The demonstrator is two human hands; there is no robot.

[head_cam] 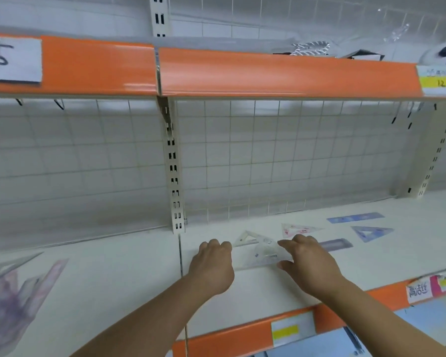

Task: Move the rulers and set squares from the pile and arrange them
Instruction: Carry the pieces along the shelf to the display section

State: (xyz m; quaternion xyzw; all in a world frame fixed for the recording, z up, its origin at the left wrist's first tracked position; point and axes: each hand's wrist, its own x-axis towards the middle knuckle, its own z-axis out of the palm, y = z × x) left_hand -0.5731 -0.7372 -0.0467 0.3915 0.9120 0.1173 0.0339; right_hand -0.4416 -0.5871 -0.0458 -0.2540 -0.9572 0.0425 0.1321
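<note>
On the white shelf (242, 292) my right hand (310, 262) pinches a clear ruler piece (265, 255) between thumb and fingers. My left hand (211, 266) has its fingers curled beside the corner of a clear set square (247, 239); its fingertips are hidden. Laid out to the right are a pink set square (299, 229), a blue ruler (355, 217), a blue set square (371, 233) and a purple ruler (337, 244). The pile (16, 292) of purple and clear rulers and set squares lies at the far left.
An upper shelf with an orange edge (242, 73) hangs overhead. A slotted upright post (174, 176) and a wire grid back (294, 155) stand behind. The front edge (229, 338) carries price labels. Blue items lie on the lower shelf (422, 323).
</note>
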